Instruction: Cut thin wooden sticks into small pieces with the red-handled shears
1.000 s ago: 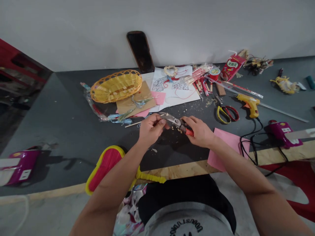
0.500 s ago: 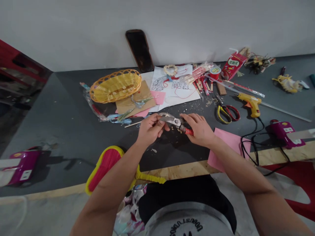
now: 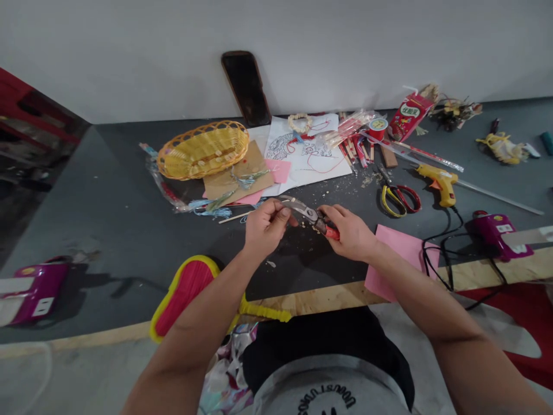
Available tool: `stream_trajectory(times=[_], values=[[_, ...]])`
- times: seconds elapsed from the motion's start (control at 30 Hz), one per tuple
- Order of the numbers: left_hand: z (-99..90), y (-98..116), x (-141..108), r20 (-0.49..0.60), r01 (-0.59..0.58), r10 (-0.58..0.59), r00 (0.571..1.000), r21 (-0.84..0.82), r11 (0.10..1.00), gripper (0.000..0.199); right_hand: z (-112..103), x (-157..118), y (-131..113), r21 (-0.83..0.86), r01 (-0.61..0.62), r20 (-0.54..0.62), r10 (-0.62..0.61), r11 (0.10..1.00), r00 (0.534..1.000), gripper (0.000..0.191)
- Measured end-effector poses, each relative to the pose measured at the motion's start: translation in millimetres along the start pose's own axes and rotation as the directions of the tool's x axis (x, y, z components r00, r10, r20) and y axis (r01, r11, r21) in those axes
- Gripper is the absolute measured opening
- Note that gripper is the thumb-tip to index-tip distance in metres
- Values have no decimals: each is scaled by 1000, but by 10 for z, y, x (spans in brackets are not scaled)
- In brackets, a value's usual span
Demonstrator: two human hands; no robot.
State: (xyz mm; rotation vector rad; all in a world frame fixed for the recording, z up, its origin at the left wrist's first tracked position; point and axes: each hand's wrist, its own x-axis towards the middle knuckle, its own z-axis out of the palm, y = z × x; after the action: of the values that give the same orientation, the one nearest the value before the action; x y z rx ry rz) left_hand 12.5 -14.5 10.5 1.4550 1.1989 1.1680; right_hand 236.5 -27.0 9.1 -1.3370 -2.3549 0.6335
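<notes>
My right hand (image 3: 352,231) is wrapped round the red handles of a pair of pruning shears (image 3: 308,212). The shears' curved metal blades point left, towards my left hand. My left hand (image 3: 264,227) is closed in a pinch by the blade tips, thumb against fingers; what sits in that pinch is too small to make out. Pale crumbs lie on the dark table (image 3: 302,262) beneath the shears. Above my left hand are blue tassels (image 3: 211,208) and a thin stick (image 3: 231,219).
A yellow woven basket (image 3: 203,151) and printed paper (image 3: 280,173) lie behind my hands. To the right are scissors (image 3: 400,199), a glue gun (image 3: 440,181) with its cord, and pink paper (image 3: 400,253). A phone (image 3: 246,86) leans on the wall. A red-and-yellow knitted piece (image 3: 185,294) overhangs the front edge.
My right fingers have drawn in more tightly round the shears' handles. My left hand has shifted very slightly right; the items on the table stay where they were.
</notes>
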Motion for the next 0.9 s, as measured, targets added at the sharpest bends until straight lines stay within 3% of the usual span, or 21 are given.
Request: stream_trajectory(times=[0.17, 0.3, 0.43, 0.67, 0.9], values=[[-8, -38, -1, -10, -39, 40, 999, 60, 997, 37, -33, -1, 2, 45, 14, 25, -15, 999, 1000, 47], [-1, -22, 24, 8, -53, 53, 999, 100, 994, 37, -1, -4, 20, -41, -28, -5, 28, 999, 1000, 55], [0, -6, 37, 66, -35, 34, 997, 11, 999, 41, 24, -7, 57, -137, -12, -66, 3, 991, 998, 67], [-44, 15, 49, 190, 138, -105, 976, -174, 975, 45, 8, -5, 73, -125, 34, -52, -41, 992, 998, 65], [-24, 7, 45, 133, 128, -107, 985, -160, 979, 46, 26, -12, 0, -88, 5, -36, -8, 996, 999, 58]])
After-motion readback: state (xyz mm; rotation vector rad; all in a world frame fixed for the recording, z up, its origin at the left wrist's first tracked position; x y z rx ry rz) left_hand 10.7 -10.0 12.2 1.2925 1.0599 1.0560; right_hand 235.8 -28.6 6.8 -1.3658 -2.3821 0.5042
